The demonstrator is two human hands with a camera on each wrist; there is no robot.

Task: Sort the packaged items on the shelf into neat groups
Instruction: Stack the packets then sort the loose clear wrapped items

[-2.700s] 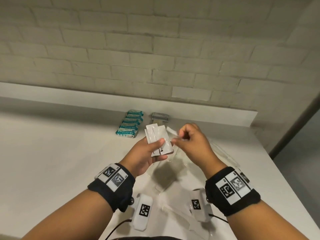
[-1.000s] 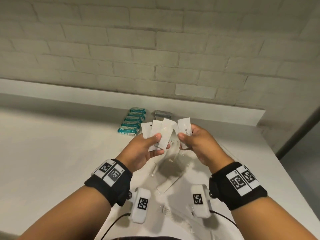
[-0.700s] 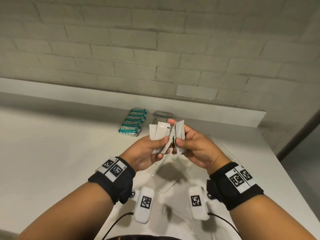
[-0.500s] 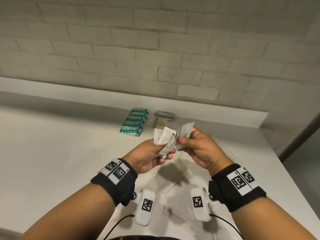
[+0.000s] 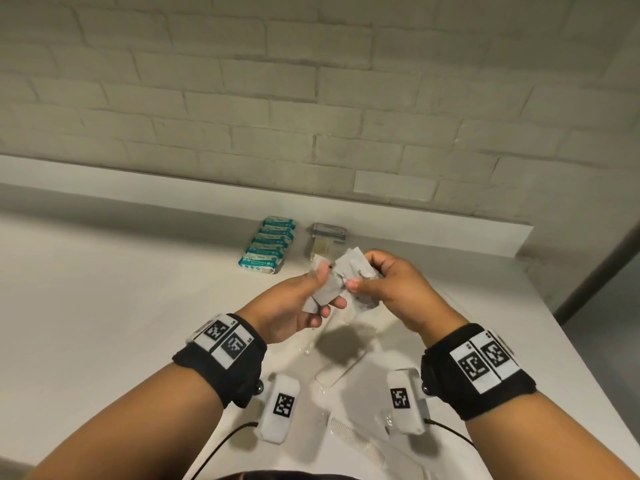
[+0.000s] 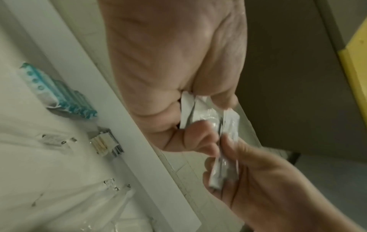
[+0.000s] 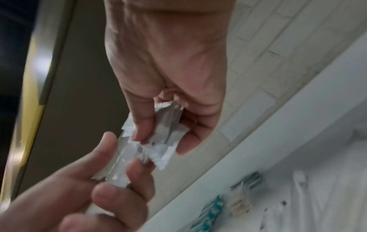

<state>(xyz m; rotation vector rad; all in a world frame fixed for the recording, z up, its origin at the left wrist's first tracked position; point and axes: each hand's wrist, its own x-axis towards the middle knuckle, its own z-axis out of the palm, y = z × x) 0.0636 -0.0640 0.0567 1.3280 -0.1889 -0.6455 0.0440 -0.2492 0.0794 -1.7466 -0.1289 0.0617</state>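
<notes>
Both hands are raised above the white shelf (image 5: pixel 104 306), close together, each holding small white sachets. My left hand (image 5: pixel 329 289) pinches a bunch of sachets (image 5: pixel 323 294) between thumb and fingers. My right hand (image 5: pixel 362 271) pinches more white sachets (image 5: pixel 356 268), one with printed text, pressed against the left bunch. In the left wrist view the sachets (image 6: pixel 200 113) sit edge-on under the thumb. In the right wrist view the right hand's crinkled sachets (image 7: pixel 166 125) meet those in the left hand (image 7: pixel 121 169).
A row of teal-and-white packets (image 5: pixel 268 245) lies at the back by the raised ledge (image 5: pixel 415 223). Beside it is a stack of grey packets (image 5: pixel 327 237) with pale sticks. Clear-wrapped items (image 5: pixel 341 372) and a wrapped comb (image 5: pixel 356 441) lie below my hands.
The sachets were fanned out a second ago; now the two hands have closed in and bunched them together. Both hands sit slightly lower and nearer each other.
</notes>
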